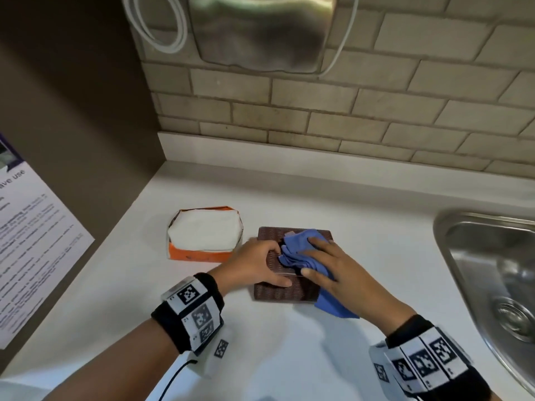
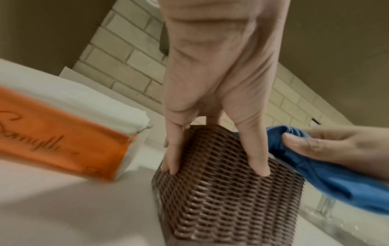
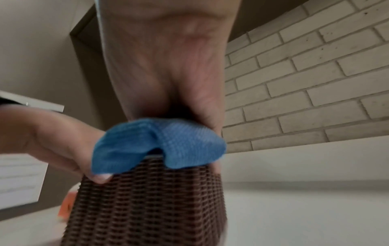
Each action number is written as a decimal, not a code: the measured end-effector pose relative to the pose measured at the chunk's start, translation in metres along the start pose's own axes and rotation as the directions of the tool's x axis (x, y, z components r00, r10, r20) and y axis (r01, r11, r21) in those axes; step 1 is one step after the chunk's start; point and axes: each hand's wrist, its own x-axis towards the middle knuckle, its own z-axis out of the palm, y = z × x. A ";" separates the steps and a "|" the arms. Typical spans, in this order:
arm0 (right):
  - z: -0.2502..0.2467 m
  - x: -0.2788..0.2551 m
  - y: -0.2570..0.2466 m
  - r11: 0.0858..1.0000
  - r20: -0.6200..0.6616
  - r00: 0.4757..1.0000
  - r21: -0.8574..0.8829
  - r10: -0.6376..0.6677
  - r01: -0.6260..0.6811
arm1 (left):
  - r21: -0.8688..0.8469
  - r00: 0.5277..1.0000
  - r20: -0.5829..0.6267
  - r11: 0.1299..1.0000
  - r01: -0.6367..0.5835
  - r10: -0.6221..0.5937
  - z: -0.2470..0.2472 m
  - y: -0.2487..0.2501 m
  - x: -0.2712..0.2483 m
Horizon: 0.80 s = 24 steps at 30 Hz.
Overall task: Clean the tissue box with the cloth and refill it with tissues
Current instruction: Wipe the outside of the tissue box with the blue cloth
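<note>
A brown woven tissue box (image 1: 275, 292) stands on the white counter (image 1: 289, 357). My left hand (image 1: 260, 264) grips its left side, with one finger down the side face and another across the top (image 2: 258, 159). My right hand (image 1: 327, 264) holds a bunched blue cloth (image 1: 298, 250) and presses it onto the box top, and one corner of the cloth hangs off the right front edge. In the right wrist view the cloth (image 3: 157, 143) drapes over the box's upper rim (image 3: 147, 199). An opened orange pack of white tissues (image 1: 204, 235) lies to the left of the box.
A steel sink (image 1: 492, 270) is set into the counter at the right. The brick-tiled wall (image 1: 376, 117) runs behind, and a metal hand dryer (image 1: 260, 30) with a white cable hangs on it. A brown side wall with a printed notice (image 1: 29, 241) closes off the left.
</note>
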 end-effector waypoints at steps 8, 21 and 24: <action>0.024 -0.007 0.023 0.980 -0.191 0.982 -0.196 0.001 -0.039 | -0.111 0.987 -0.120 0.987 -0.120 0.106 0.028 -0.021 -0.005; 0.034 -0.018 0.018 0.993 -0.099 0.995 -0.115 -0.024 0.013 | -0.340 0.961 -0.255 0.920 -0.193 0.107 0.047 -0.031 -0.002; 0.031 -0.023 0.023 0.993 -0.149 0.987 -0.090 0.056 -0.070 | -0.403 0.975 -0.220 0.907 -0.127 0.038 0.045 -0.028 -0.004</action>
